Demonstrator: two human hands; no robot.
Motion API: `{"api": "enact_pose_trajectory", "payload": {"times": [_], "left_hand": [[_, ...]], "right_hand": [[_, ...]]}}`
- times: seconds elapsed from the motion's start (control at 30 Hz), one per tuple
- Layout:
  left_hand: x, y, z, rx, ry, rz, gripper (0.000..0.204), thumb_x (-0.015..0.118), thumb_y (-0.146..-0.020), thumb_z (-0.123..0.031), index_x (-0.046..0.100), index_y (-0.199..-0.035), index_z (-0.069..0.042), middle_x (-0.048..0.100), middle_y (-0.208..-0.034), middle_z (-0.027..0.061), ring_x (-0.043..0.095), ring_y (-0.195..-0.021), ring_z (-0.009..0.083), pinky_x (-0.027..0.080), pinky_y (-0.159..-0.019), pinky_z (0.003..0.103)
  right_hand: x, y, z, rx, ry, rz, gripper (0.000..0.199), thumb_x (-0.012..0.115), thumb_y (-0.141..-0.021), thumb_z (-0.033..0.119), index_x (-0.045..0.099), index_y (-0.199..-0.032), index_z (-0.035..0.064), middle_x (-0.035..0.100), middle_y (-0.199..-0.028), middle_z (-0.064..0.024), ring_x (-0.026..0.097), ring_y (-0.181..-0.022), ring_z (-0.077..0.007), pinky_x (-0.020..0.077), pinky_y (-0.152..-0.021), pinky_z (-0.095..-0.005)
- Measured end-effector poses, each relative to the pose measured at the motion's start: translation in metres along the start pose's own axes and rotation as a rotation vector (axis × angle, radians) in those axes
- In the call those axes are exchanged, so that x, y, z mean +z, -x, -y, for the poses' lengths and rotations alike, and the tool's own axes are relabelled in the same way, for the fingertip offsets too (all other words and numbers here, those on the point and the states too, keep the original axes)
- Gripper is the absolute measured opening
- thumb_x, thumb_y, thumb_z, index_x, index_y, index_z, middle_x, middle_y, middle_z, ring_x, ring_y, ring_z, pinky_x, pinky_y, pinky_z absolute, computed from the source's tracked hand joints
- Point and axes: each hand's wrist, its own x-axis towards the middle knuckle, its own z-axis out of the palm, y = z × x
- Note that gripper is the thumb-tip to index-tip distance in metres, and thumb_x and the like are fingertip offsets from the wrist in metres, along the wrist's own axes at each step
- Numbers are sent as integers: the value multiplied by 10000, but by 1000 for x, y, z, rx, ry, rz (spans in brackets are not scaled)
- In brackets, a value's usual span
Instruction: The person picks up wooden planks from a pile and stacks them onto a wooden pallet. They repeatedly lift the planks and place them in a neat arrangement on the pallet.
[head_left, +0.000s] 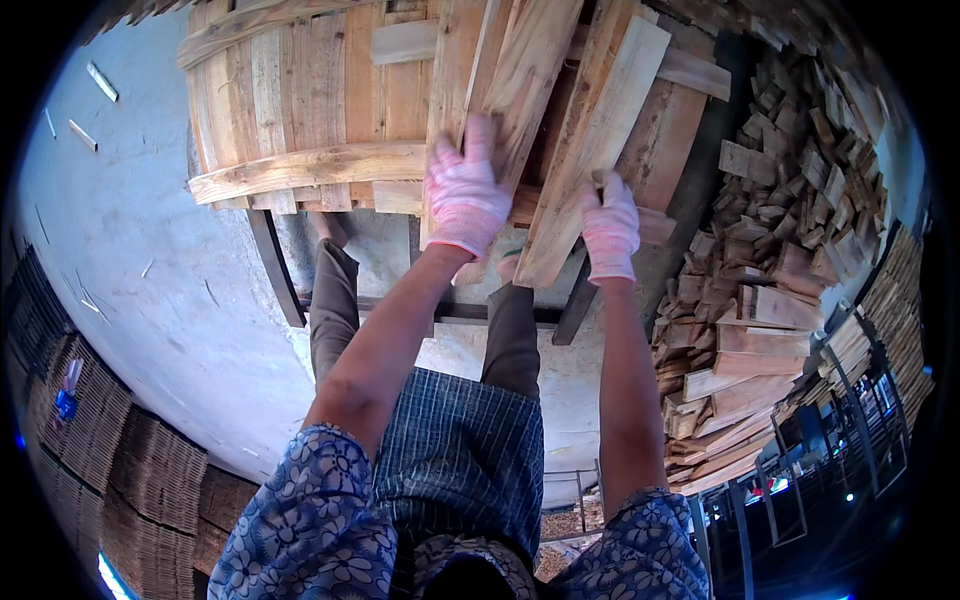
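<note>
Head view: 2 hands in pale pink work gloves reach out over a low wooden desk (300, 170) made of rough slats on dark metal legs.

The left hand (462, 190) lies flat and spread wide on a loose wooden board (520, 80) that slants up from the near edge of the desk. Its fingers are stretched along the wood, pressing on it, not wrapped around it.

The right hand (610, 228) is curled around the near end of a second wooden board (600, 130), close to the near right corner of the desk. The fingers are closed on the board's edge. This board lies just beside the first one, and both lean the same way, on top of more boards.

The boards look stiff and flat, long and thin. I think each one is light enough for 1 hand, but the far end could swing or tip. The wood is rough and dry, so it should not slip, yet it may have splinters, which the gloves help with. A good place to hold is the long edges near the close end, or nearer the middle for balance.

To the right, well apart from the desk, is a big heap of short wood pieces (770, 250) on the pale concrete floor (130, 250). To the left are stacks of thin wood sheets (90, 430).
</note>
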Motion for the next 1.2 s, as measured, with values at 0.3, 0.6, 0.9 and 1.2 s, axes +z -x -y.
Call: {"api": "enact_pose_trajectory", "payload": {"times": [0.3,0.6,0.9,1.2], "left_hand": [[53,-30,-19,208,-348,-165,956,774,-823,-421,221,-1599,-343,267,-1530,397,338,-1377,578,339,-1036,670],[-27,-20,5,184,87,-21,869,743,-726,-132,400,-1512,-273,478,-1321,268,565,-1102,437,481,-972,529],[-76,34,144,195,247,-281,960,784,-704,-94,382,-1574,-153,451,-1346,255,475,-1261,421,449,-1087,487],[-45,-21,42,154,432,-73,763,758,-799,-158,445,-1493,-214,444,-1412,292,470,-1302,468,445,-1100,490]], "right_hand": [[3,-20,44,338,24,-164,897,756,-870,393,293,-1579,97,433,-1442,-339,520,-1276,-500,456,-1062,-514],[6,-25,53,371,-1,-46,1159,766,-855,434,13,-1633,19,350,-1541,-339,431,-1398,-477,383,-1164,-472],[89,-24,115,164,8,-36,1145,791,-799,426,81,-1632,92,443,-1349,-325,515,-1224,-511,457,-1058,-506],[71,-40,105,120,-253,52,1145,803,-762,261,88,-1629,41,468,-1452,-327,527,-1322,-423,435,-1123,-418]]}}
